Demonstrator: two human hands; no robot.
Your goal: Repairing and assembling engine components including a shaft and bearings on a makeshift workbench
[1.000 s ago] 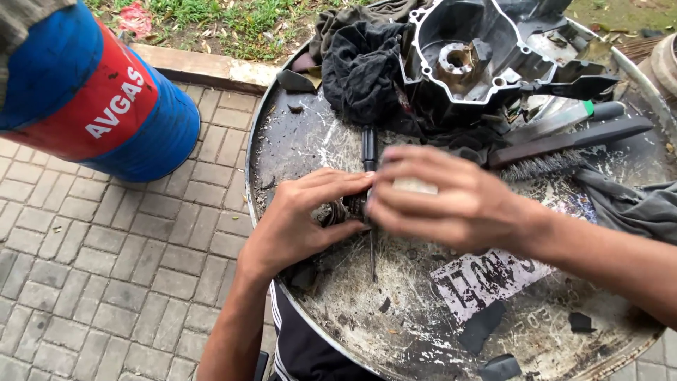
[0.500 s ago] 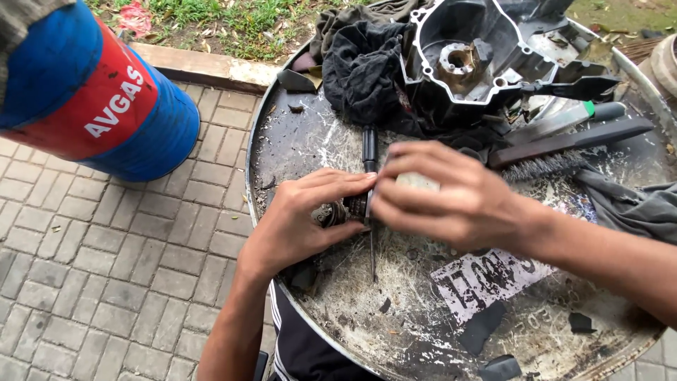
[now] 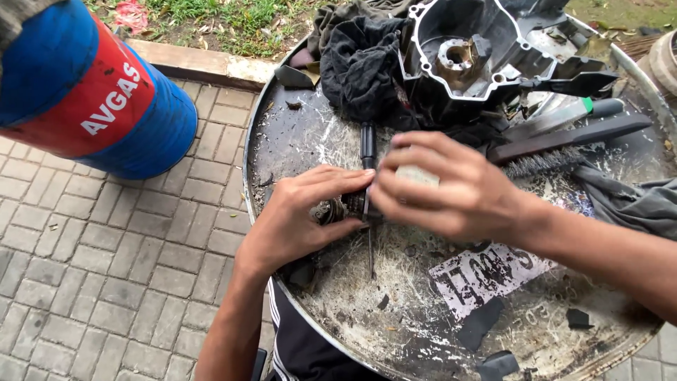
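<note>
Left hand (image 3: 300,219) grip clenched on a small dark metal part (image 3: 342,209), near the left edge of the drum top (image 3: 423,331). Right hand (image 3: 451,194) pinches the same part's other end, a pale block (image 3: 416,176) under its fingers. Screwdriver (image 3: 368,152) lies beneath both hands. Engine cover (image 3: 479,49), black rag (image 3: 360,63) at far edge; wire brush (image 3: 564,144) right.

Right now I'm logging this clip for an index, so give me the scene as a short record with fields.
surface: round, grimy metal drum top
left hand: left hand grips a small dark metal part
right hand: right hand pinches the same part, a pale block under its fingers
under hands: screwdriver lying flat
behind: engine casing, black rag, wire brush
left side: blue and red barrel on paving
</note>
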